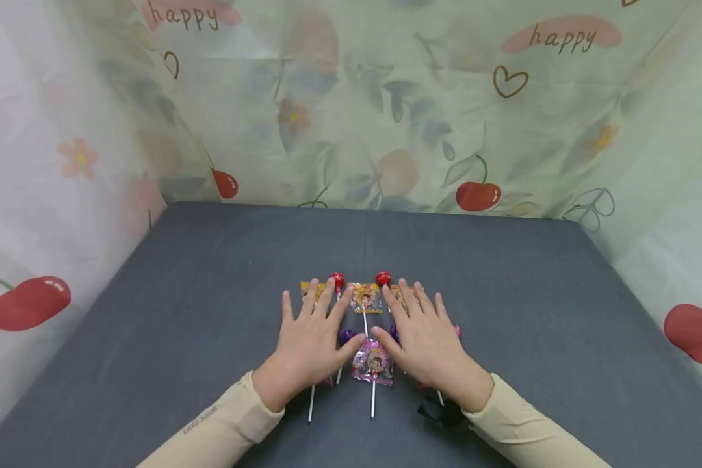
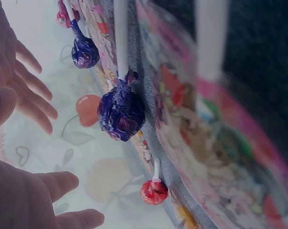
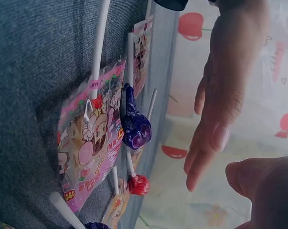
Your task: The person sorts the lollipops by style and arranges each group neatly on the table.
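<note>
My left hand [image 1: 309, 341] and right hand [image 1: 429, 341] are held palm down, fingers straight and spread, over several lollipops. Both wrist views show a gap between the hands and the candy. Between the hands lie a flat pink-packet lollipop [image 1: 373, 364] and, farther back, an orange-packet lollipop [image 1: 365, 298]. A round purple lollipop [image 1: 346, 336] is beside my left thumb; another purple lollipop [image 3: 136, 129] shows clearly in the right wrist view. One red lollipop [image 1: 337, 279] sits at my left fingertips, a second red lollipop [image 1: 383, 278] near the right ones. The hands partly cover other packets.
The lollipops lie on a dark grey table [image 1: 210, 273]. A patterned curtain [image 1: 357, 130] hangs behind it and at both sides. A small black object [image 1: 444, 413] is below my right wrist.
</note>
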The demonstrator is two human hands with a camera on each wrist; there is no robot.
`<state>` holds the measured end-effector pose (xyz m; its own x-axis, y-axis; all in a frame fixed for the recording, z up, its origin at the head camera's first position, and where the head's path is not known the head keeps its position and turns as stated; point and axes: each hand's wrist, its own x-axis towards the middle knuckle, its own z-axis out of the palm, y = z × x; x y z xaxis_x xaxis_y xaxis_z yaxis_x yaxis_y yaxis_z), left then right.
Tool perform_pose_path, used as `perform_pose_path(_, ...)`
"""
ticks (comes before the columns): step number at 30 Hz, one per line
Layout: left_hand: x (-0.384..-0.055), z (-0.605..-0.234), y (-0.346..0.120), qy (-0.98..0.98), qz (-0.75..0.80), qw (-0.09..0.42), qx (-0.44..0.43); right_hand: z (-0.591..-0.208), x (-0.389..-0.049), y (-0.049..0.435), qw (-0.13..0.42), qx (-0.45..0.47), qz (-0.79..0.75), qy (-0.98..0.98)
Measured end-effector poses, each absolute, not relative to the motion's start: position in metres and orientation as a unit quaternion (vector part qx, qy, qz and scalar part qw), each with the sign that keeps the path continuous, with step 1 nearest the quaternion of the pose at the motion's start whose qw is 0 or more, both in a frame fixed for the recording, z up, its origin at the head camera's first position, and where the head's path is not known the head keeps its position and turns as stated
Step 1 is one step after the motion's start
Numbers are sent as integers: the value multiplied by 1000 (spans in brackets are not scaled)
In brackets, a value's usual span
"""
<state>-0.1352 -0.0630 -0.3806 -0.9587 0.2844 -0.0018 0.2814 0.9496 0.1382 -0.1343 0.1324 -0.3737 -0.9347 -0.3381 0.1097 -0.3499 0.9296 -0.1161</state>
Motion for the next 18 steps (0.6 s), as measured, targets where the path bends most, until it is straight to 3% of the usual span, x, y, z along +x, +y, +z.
perform_pose_path(6, -134, -379, -62, 987, 67, 8, 149, -372, -133, 133, 44, 178, 60, -981)
perform_pose_path(18, -133, -376, -62, 985, 64, 20, 162, -360, -131, 129, -7, 175, 53, -983)
